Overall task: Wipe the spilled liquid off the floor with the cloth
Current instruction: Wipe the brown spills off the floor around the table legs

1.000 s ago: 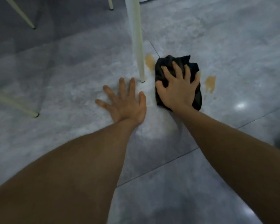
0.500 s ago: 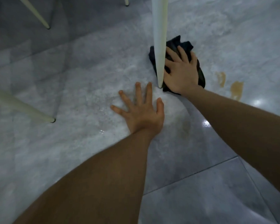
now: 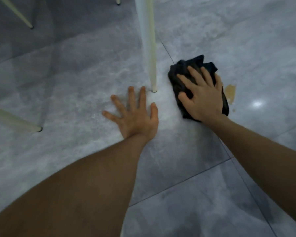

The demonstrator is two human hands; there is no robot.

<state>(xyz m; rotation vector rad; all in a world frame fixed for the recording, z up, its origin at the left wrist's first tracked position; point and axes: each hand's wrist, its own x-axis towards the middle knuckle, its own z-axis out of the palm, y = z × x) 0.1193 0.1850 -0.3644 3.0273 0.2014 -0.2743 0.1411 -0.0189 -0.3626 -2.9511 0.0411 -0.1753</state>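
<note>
A crumpled black cloth lies on the grey tiled floor, to the right of a white furniture leg. My right hand presses flat on the cloth with fingers spread over it. A brownish puddle of spilled liquid shows just right of the cloth's edge, with a small drop below it. My left hand rests palm down on the bare floor, fingers apart, holding nothing, just left of the leg's foot.
A white furniture leg stands on the floor between my hands. Two more slanted white legs stand at the left. Tile joints cross the floor near me. A light glare shines right of the spill.
My right hand slid the cloth back from behind the leg toward the right, close to the brown puddle. The left hand stayed planted on the floor.
</note>
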